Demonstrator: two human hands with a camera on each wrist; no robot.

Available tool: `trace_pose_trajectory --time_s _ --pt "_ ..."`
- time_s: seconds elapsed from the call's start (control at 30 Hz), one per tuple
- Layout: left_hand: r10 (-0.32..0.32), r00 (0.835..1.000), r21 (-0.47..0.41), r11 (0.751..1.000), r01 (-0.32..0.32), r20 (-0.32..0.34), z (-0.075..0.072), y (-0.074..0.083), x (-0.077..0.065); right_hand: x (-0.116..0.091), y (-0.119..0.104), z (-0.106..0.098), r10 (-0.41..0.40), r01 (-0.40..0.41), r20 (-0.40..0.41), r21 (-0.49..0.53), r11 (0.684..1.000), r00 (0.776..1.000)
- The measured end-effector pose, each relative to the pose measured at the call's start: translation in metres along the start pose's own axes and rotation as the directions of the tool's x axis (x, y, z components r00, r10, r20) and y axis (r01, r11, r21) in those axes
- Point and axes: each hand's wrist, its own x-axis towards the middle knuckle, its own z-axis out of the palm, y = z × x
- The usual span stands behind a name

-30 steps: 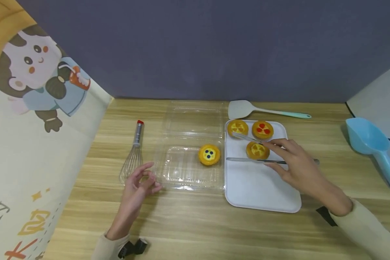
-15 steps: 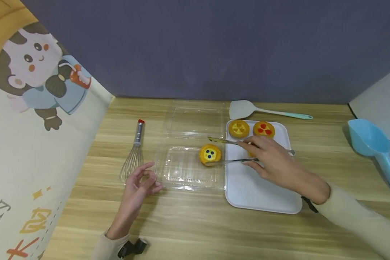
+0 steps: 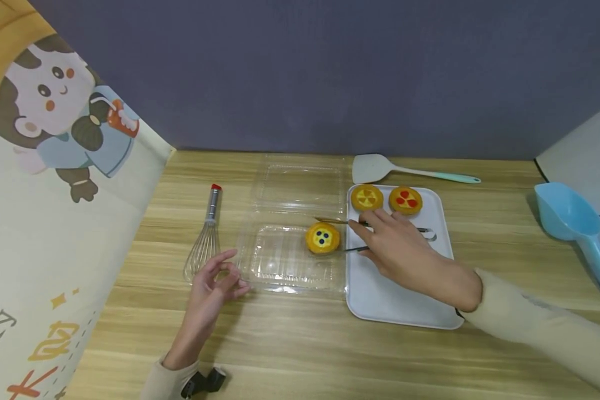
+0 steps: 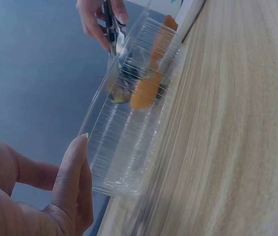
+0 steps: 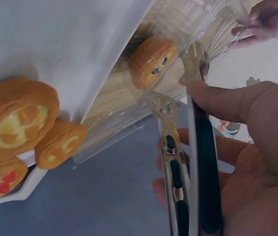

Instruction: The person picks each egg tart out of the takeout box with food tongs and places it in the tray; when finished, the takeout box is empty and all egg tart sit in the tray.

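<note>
My right hand (image 3: 397, 250) holds metal tongs (image 5: 170, 162) with dark grips. Their two tips reach to either side of a blueberry-topped egg tart (image 3: 322, 238); whether they touch it I cannot tell. That tart sits at the right of a clear plastic clamshell box (image 3: 280, 272) lying open. With its thumb and finger, my left hand (image 3: 212, 291) pinches the box's left rim, as the left wrist view shows. Beside the box is a white tray (image 3: 400, 305). It bears a red-topped tart (image 5: 1, 184) and two yellow-topped tarts, the nearer one (image 5: 18, 123) hidden under my right hand in the head view.
A whisk (image 3: 205, 244) lies left of the box, partly behind my left hand. Behind the tray is a white spatula (image 3: 375, 168) with a mint handle. A blue scoop (image 3: 565, 208) stands at the far right. A dark panel (image 3: 330, 78) closes off the back.
My right hand has moved left with the tongs, from over the tray's tarts to the blueberry tart. The tong tips now flank it. My left hand has stayed in place.
</note>
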Motion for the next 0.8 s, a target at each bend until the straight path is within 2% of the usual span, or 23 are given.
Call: trace_pose_trajectory --time_s 0.23,0.43,0.6,0.8 --pt "-0.009 1.000 -0.001 1.000 0.009 -0.006 0.000 0.000 -0.001 0.004 -0.005 0.007 0.031 -0.032 -0.039 -0.036 0.999 0.999" --pt "-0.016 1.000 0.002 1.000 0.016 -0.007 0.000 0.000 -0.001 0.007 -0.008 0.015 0.014 -0.011 -0.073 0.047 0.999 0.997" --pt "-0.020 1.000 0.003 1.000 0.020 -0.005 0.001 0.000 -0.001 0.008 -0.010 0.018 -0.003 0.008 -0.068 0.079 0.997 0.998" --pt "-0.018 1.000 0.003 1.000 0.018 -0.009 0.001 0.001 -0.001 0.009 -0.007 0.015 0.011 -0.008 -0.031 0.096 0.995 0.999"
